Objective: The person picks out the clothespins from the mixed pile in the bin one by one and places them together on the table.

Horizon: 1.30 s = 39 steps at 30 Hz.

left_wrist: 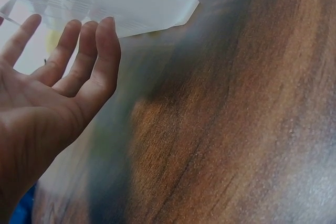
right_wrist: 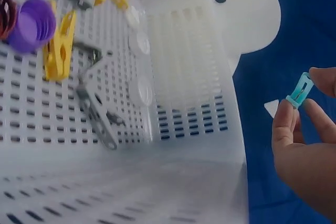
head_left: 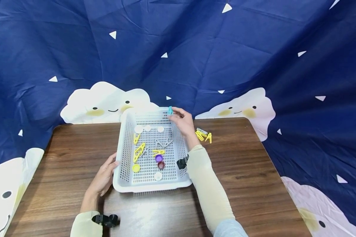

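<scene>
My right hand [head_left: 182, 124] pinches a small turquoise clothespin [right_wrist: 302, 88] between thumb and fingertips. In the head view it is over the back right rim of the white plastic basket [head_left: 123, 138]. My left hand [head_left: 103, 176] is at the basket's left side, its slightly bent fingers [left_wrist: 105, 51] resting against the outer wall. Inside the basket lie yellow clothespins [head_left: 139, 151], grey clothespins [right_wrist: 97, 116], a purple cap [head_left: 159, 158], a dark red cap [head_left: 161, 165], a yellow cap [head_left: 136, 168] and several white caps [head_left: 158, 176].
Right of the basket, more yellow clothespins [head_left: 208, 137] and a grey clothespin [head_left: 202, 131] lie on the brown wooden table [head_left: 240, 171]. A blue curtain [head_left: 195, 42] with clouds and triangles hangs just behind the table's back edge.
</scene>
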{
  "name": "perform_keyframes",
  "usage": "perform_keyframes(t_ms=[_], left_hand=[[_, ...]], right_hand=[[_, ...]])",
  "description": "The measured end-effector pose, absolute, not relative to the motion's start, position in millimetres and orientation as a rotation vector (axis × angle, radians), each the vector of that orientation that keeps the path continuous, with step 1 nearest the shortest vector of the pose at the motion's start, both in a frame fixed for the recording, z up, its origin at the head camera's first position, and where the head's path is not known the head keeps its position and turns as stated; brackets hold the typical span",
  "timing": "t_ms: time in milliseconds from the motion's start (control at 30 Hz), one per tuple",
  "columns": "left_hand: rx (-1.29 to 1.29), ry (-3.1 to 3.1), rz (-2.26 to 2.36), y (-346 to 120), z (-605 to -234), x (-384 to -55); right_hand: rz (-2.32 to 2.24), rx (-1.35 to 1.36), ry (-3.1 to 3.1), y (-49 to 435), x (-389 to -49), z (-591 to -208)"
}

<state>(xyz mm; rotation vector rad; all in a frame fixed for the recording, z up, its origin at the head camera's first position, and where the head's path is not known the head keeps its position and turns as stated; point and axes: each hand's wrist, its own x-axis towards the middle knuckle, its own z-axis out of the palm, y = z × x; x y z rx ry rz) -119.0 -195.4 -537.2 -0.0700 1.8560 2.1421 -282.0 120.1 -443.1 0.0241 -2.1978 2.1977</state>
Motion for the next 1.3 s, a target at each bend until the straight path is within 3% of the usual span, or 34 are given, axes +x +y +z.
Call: perform_keyframes(t_ms=[1300], left_hand=[[-0.043,1.854,2.159,-194.7,-537.5,-118.9]], right_hand=[[2.146,-0.118,-2.159,182.0,-285.6,-432.8]])
